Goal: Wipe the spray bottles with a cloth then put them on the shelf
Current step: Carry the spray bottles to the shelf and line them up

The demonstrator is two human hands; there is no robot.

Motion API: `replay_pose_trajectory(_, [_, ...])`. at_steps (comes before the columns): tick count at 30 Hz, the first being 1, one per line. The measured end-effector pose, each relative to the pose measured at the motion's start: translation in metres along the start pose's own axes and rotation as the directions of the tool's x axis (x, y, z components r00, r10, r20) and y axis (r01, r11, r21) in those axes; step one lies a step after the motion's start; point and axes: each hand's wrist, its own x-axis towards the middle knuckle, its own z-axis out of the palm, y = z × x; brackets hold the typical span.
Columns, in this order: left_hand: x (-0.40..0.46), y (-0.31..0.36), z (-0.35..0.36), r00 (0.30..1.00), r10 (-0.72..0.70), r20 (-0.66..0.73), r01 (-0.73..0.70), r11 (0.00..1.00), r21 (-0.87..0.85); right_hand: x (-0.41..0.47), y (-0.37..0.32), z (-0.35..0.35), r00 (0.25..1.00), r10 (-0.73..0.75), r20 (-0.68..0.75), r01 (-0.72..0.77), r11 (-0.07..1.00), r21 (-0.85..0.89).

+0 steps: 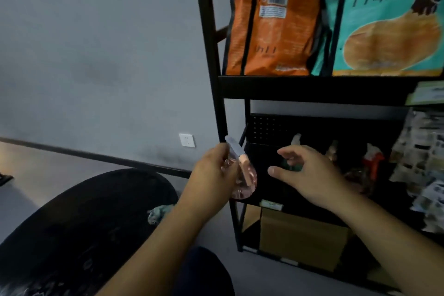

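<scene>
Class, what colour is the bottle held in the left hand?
Clear with a pinkish tint, bottle in left hand; head view.

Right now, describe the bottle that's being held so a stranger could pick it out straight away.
Find the black metal shelf unit on the right; in front of its left post, level with the dark middle shelf, the left hand grips a clear spray bottle. Unlike the bottles standing inside the shelf, it is tilted in the air, with pinkish contents and a pale top.
</scene>
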Motion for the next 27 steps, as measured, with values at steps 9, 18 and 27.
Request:
replay_pose_trajectory(9, [0.038, 0.005, 0.063, 0.997, -0.041, 0.064, 0.038, 0.998, 0.052, 0.002, 0.058, -0.019, 0.993, 0.111, -0.028, -0.112, 0.994, -0.003])
replay_pose_trajectory(18, [0.081, -0.018, 0.105, 0.992, -0.092, 0.09, 0.089, 0.995, 0.037, 0.021, 0.096, -0.002, 0.98, 0.197, -0.012, -0.197, 0.98, 0.006])
replay_pose_trajectory(27, [0.114, -0.046, 0.133, 0.978, -0.162, 0.133, 0.157, 0.986, 0.051, 0.036, 0.118, 0.023, 0.967, 0.253, 0.005, -0.253, 0.967, -0.029])
